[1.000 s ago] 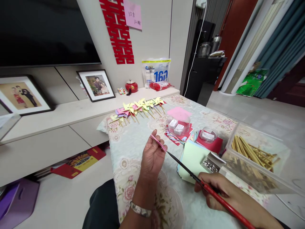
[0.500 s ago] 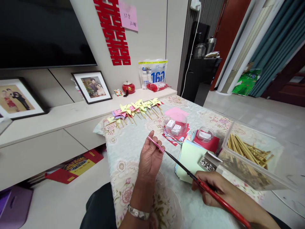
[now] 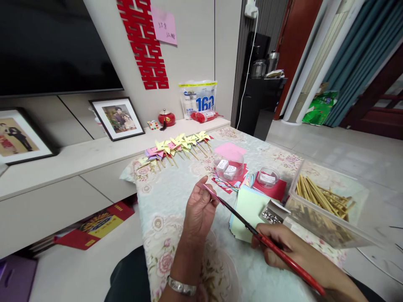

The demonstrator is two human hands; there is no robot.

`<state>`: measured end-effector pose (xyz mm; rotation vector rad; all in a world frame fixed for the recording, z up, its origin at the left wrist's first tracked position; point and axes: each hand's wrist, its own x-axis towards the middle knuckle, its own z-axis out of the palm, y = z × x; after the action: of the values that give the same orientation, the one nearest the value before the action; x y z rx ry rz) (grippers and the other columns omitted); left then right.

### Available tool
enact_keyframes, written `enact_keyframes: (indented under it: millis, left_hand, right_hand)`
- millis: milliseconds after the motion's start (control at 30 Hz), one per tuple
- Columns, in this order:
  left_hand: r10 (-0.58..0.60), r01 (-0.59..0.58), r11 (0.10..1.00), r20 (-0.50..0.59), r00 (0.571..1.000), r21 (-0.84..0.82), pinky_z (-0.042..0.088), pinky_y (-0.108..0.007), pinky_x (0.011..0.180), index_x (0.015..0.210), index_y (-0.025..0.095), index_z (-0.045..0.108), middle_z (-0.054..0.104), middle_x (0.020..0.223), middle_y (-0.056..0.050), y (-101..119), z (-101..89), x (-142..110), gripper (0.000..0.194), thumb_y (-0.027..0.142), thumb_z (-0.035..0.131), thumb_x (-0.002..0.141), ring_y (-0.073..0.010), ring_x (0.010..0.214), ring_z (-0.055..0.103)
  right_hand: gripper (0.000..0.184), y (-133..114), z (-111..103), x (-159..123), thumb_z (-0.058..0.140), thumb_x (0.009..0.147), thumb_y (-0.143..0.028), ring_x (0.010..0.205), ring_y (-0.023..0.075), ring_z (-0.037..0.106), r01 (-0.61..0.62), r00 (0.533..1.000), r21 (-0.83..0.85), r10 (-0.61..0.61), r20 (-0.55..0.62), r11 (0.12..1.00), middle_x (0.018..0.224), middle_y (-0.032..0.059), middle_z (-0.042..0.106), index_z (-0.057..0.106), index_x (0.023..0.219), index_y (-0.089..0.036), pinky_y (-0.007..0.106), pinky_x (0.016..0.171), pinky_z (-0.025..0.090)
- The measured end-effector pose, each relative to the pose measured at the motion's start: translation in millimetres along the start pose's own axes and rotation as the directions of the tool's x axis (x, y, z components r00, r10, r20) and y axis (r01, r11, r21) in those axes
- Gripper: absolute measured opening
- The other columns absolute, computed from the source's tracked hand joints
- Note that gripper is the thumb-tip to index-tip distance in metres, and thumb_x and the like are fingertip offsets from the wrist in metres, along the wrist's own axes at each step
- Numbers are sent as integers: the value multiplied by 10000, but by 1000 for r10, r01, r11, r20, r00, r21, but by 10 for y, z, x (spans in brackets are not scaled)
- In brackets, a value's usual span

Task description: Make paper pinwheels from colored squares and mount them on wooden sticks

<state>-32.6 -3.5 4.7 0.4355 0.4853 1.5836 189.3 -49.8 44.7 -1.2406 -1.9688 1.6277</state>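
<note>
Left fingers (image 3: 200,183) on pink paper (image 3: 211,191) above floral tablecloth (image 3: 162,188), television (image 3: 56,46) beyond.

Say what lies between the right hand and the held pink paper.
In the head view, the dark scissor blades bridge the right hand and the pink paper.

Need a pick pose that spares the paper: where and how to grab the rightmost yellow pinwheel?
I'd pinch the yellow pinwheel by its stick, toward the free lower end, coming from the person's side of the table. The stick is thin and straight and points out that way, while the folded paper vanes crowd its neighbours and would likely crease.
</note>
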Motion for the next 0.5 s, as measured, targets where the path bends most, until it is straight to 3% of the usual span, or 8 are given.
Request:
enact_keyframes:
  millis: [133,300,500]
  left_hand:
    - [-9,9,999,3,1000,35,459,-223,640,1085,184,657,576,784,28,-28,8,-2,441,144,839,686,-88,667,537]
    - [-1,0,998,12,1000,70,463,-229,643,1075,181,662,629,849,-2,-40,23,-9,405,147,819,703,-98,685,569]
    - [-4,4,997,11,1000,72,470,-227,647,1075,179,663,644,863,-11,-39,28,-13,392,156,816,715,-99,697,579]
  right_hand:
    - [89,21,13,5,607,768,-249,625,113,310,15,1000,58,-16,2,998,663,-49,371,566,796,-176,232,543,243]
    - [249,94,21,12,646,809,-421,569,103,259,53,998,155,-55,4,986,599,-68,325,577,816,-181,237,505,201]
    - [308,106,27,23,662,817,-471,564,101,292,52,999,159,-49,-22,986,584,-68,357,604,811,-168,231,502,211]
